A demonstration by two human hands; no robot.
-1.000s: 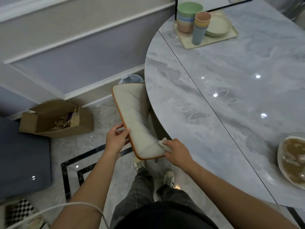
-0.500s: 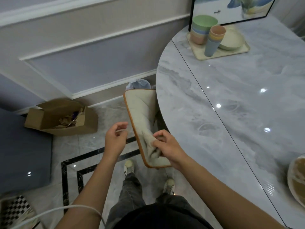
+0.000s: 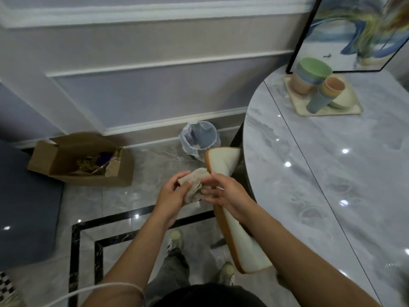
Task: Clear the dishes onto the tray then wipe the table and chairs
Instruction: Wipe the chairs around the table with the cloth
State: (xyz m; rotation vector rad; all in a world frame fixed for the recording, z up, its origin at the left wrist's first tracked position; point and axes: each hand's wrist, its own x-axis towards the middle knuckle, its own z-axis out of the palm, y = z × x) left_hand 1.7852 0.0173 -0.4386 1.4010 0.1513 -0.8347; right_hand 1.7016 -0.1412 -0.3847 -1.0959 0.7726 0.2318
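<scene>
Grey marble floor and a panelled wall fill the head view, with the marble table (image 3: 332, 173) curving in at right. At its far end we see the tray (image 3: 297, 108) holding stacked bowls (image 3: 309, 74), cups (image 3: 325, 96) and a plate (image 3: 345, 98). Over the floor, just left of the chair (image 3: 241, 244) seat, our left hand (image 3: 171, 193) grips the bunched cloth (image 3: 194, 182), and our right hand (image 3: 225, 196) pinches its other side. A cardboard box (image 3: 66, 160) and a bin (image 3: 199, 140) stand by the wall.
</scene>
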